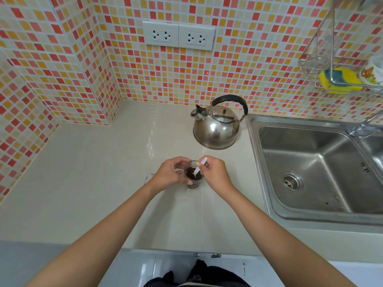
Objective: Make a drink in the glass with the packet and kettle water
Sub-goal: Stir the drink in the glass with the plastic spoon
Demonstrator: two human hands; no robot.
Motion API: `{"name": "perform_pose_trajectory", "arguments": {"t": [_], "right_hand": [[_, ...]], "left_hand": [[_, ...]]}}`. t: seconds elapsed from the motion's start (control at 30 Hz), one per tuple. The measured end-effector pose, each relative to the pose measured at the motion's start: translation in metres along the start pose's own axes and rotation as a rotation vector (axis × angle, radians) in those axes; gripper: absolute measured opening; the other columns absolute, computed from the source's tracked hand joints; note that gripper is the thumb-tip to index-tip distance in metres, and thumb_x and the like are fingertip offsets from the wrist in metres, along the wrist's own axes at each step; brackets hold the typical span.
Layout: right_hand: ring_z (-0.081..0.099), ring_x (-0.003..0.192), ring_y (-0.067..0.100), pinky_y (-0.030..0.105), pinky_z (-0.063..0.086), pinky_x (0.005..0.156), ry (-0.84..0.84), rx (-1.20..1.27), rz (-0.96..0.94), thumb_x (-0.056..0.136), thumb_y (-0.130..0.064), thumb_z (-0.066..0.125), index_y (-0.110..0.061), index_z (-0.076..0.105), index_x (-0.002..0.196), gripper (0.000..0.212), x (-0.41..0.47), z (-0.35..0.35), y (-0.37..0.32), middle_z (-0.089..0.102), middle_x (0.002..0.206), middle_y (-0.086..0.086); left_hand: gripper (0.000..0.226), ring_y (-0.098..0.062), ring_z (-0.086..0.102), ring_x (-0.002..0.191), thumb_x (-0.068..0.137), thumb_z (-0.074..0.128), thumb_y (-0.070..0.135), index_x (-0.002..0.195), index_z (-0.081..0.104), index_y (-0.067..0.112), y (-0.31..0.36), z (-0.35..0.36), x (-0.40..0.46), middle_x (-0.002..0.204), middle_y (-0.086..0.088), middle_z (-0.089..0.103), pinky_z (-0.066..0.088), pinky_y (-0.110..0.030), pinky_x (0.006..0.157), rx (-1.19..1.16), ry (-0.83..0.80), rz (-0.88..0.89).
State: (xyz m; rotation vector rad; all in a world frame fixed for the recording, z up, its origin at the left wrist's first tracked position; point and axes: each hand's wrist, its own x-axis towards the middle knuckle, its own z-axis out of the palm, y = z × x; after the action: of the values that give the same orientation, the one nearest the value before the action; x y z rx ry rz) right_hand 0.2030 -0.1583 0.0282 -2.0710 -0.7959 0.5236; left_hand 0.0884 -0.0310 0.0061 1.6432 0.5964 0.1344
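Observation:
A clear glass (pixel 193 176) stands on the beige counter (pixel 103 172), holding a dark brown drink with a rough, frothy surface. My left hand (pixel 169 174) wraps around the glass from its left side. My right hand (pixel 215 171) pinches a small white stick or spoon (pixel 200 166) whose lower end dips into the dark liquid. The steel kettle (pixel 215 129) with a black handle sits on the counter behind the glass, spout facing left. A scrap that may be the packet (pixel 149 175) lies by my left wrist, mostly hidden.
A steel sink (pixel 310 172) fills the right side, its tap (pixel 360 129) at the back. A wire rack (pixel 335 65) with a yellow-blue sponge hangs on the tiled wall. Two double sockets (pixel 178 35) sit on the wall above the counter.

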Motion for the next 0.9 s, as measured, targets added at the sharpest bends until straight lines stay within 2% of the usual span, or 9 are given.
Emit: {"name": "perform_pose_trajectory", "arguments": {"t": [0.13, 0.23, 0.33, 0.47, 0.53, 0.6, 0.67, 0.77, 0.9], "right_hand": [[0.047, 0.051, 0.002, 0.021, 0.034, 0.051, 0.069, -0.053, 0.005, 0.086, -0.005, 0.053, -0.008, 0.06, 0.066, 0.022, 0.0027, -0.0052, 0.0019, 0.051, 0.052, -0.013], [0.05, 0.053, 0.005, 0.02, 0.037, 0.051, 0.028, -0.043, 0.027, 0.086, -0.007, 0.055, -0.015, 0.058, 0.063, 0.025, -0.0006, -0.004, 0.0007, 0.054, 0.054, -0.01], [0.052, 0.058, 0.014, 0.026, 0.039, 0.058, 0.004, -0.025, 0.007, 0.088, -0.008, 0.054, -0.006, 0.063, 0.072, 0.019, -0.0001, -0.0007, -0.0046, 0.055, 0.057, -0.004], [0.047, 0.051, 0.003, 0.02, 0.035, 0.051, 0.042, -0.075, 0.032, 0.088, -0.007, 0.053, -0.011, 0.06, 0.066, 0.024, 0.0036, -0.0079, -0.0011, 0.05, 0.051, -0.013], [0.05, 0.053, 0.004, 0.018, 0.036, 0.051, 0.009, -0.044, 0.04, 0.088, -0.008, 0.054, -0.014, 0.059, 0.066, 0.024, 0.0004, -0.006, -0.0016, 0.053, 0.053, -0.012], [0.052, 0.056, 0.009, 0.02, 0.038, 0.055, -0.014, -0.006, 0.021, 0.089, -0.009, 0.055, -0.011, 0.061, 0.068, 0.022, -0.0022, -0.0017, -0.0041, 0.057, 0.056, -0.006], [0.051, 0.054, 0.007, 0.021, 0.038, 0.054, 0.007, -0.016, 0.004, 0.089, -0.007, 0.053, -0.004, 0.063, 0.07, 0.021, -0.0008, -0.002, -0.0055, 0.056, 0.056, -0.008], [0.049, 0.052, 0.004, 0.021, 0.036, 0.052, 0.044, -0.063, 0.035, 0.087, -0.007, 0.052, -0.007, 0.061, 0.065, 0.024, 0.0026, -0.0083, -0.0009, 0.054, 0.053, -0.011], [0.055, 0.062, 0.018, 0.027, 0.042, 0.061, -0.017, -0.004, 0.039, 0.089, -0.011, 0.056, -0.004, 0.064, 0.076, 0.017, -0.0014, -0.0034, -0.0044, 0.061, 0.064, 0.004]], "left_hand": [[0.068, -0.024, 0.061, 0.113, 0.054, 0.086, -0.007, 0.115, 0.063, 0.009, 0.0018, 0.0004, -0.0003, 0.115, -0.009, 0.067, 0.049, -0.033, 0.1, -0.002, 0.005, -0.012], [0.068, -0.024, 0.061, 0.113, 0.053, 0.086, -0.007, 0.115, 0.063, 0.009, 0.0023, 0.0003, 0.0001, 0.115, -0.01, 0.068, 0.048, -0.036, 0.102, 0.009, 0.0, -0.013], [0.068, -0.025, 0.061, 0.113, 0.053, 0.086, -0.007, 0.115, 0.063, 0.009, 0.0015, -0.0007, 0.0005, 0.115, -0.011, 0.068, 0.048, -0.038, 0.103, 0.012, 0.003, -0.017], [0.068, -0.026, 0.06, 0.114, 0.053, 0.086, -0.008, 0.115, 0.063, 0.009, 0.0015, 0.0001, 0.0008, 0.116, -0.012, 0.067, 0.047, -0.038, 0.104, 0.008, 0.001, -0.023], [0.068, -0.025, 0.061, 0.114, 0.053, 0.086, -0.007, 0.115, 0.063, 0.01, 0.0018, 0.0001, 0.0009, 0.115, -0.011, 0.068, 0.047, -0.038, 0.103, 0.017, 0.0, -0.023], [0.067, -0.024, 0.061, 0.113, 0.052, 0.086, -0.006, 0.113, 0.064, 0.011, 0.0014, -0.0005, 0.0011, 0.114, -0.01, 0.069, 0.047, -0.038, 0.103, 0.019, -0.004, -0.019], [0.068, -0.025, 0.061, 0.113, 0.052, 0.086, -0.007, 0.114, 0.064, 0.011, 0.0013, -0.0005, 0.001, 0.114, -0.01, 0.068, 0.048, -0.037, 0.102, 0.012, -0.001, -0.017], [0.068, -0.025, 0.061, 0.113, 0.053, 0.086, -0.007, 0.114, 0.063, 0.01, 0.0016, 0.0002, 0.0007, 0.114, -0.01, 0.068, 0.048, -0.036, 0.103, 0.012, 0.003, -0.019], [0.067, -0.024, 0.062, 0.112, 0.052, 0.087, -0.004, 0.113, 0.064, 0.012, 0.0014, -0.0003, 0.0007, 0.113, -0.008, 0.069, 0.048, -0.035, 0.102, 0.023, -0.004, -0.012]]}}
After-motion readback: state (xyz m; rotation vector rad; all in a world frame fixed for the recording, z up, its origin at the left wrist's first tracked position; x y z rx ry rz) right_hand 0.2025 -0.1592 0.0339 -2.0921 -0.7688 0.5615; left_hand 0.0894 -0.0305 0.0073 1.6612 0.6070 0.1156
